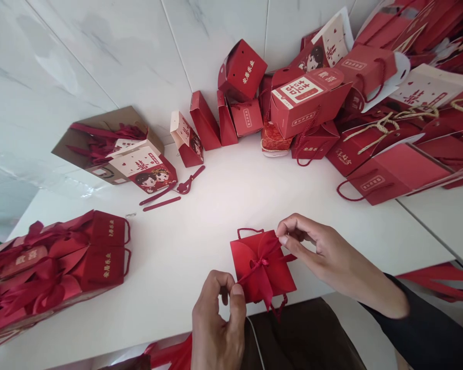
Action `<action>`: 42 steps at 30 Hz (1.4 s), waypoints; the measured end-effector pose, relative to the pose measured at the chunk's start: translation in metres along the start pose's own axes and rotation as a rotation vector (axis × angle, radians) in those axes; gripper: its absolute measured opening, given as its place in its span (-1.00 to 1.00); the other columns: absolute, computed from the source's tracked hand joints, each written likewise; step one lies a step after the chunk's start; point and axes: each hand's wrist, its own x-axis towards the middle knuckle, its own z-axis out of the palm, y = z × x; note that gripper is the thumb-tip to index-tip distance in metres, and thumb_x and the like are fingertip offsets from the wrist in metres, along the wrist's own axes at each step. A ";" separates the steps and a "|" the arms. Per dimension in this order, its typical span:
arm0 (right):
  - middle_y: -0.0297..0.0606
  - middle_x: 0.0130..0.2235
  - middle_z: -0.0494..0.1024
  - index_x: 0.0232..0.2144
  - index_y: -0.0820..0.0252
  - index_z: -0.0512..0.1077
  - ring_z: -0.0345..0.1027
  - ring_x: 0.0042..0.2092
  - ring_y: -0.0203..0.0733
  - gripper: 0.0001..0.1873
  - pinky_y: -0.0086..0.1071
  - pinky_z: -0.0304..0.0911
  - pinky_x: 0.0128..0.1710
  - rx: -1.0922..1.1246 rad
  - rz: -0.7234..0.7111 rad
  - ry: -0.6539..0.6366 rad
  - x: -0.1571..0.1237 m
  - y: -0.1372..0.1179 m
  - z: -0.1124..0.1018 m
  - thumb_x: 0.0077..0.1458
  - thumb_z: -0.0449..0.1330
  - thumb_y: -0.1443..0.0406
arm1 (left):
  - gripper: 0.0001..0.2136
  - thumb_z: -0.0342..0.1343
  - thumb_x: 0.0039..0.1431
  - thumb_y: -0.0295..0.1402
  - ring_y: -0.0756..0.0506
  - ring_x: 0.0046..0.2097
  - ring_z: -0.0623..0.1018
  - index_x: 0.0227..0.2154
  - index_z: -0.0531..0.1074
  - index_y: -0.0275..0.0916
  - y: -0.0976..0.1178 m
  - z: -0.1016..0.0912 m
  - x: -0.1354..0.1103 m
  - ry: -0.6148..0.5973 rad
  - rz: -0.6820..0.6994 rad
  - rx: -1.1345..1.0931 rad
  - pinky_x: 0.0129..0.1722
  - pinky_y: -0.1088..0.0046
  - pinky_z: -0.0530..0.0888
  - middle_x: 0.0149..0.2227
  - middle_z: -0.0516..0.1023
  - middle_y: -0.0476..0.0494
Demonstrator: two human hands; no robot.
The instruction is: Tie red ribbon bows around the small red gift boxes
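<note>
Red box lies between both hands — left hand and right hand seemingly pinch its ribbon.

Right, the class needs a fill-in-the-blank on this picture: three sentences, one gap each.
1. The left hand and right hand each pinch part of the ____.
2. The small box under them is coloured ____.
3. It lies on a ____ table.
Missing: ribbon; red; white.
</note>
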 end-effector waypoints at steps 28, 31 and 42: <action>-0.10 -0.08 0.71 -0.14 0.07 0.55 0.61 -0.04 0.07 -0.50 -0.21 0.52 -0.14 0.049 0.025 0.258 -0.053 0.097 0.035 0.21 0.11 -0.14 | -0.42 0.15 0.22 -0.43 -0.28 0.27 0.43 0.30 0.23 -0.10 -0.054 -0.008 0.000 -0.067 0.239 -0.200 0.12 0.07 0.48 0.35 0.29 -0.35; -0.11 -0.09 0.72 -0.21 0.06 0.58 0.61 -0.07 0.11 -0.49 -0.18 0.51 -0.19 -0.004 0.011 0.311 -0.053 0.110 0.040 0.15 0.10 -0.16 | -0.24 0.22 0.14 -0.45 -0.35 0.41 0.24 0.39 0.11 -0.10 -0.051 -0.004 0.009 -0.149 0.277 -0.186 0.27 -0.05 0.34 0.44 0.15 -0.36; -0.21 -0.07 0.74 -0.08 -0.01 0.65 0.67 -0.18 0.10 -0.39 -0.30 0.55 -0.44 -0.072 -0.008 0.323 -0.035 0.127 0.048 0.04 0.13 -0.19 | 0.16 0.43 -0.18 -0.55 -0.49 0.41 0.21 0.47 -0.09 -0.11 -0.047 0.018 -0.002 -0.112 0.453 -0.075 0.34 -0.05 0.30 0.40 0.19 -0.40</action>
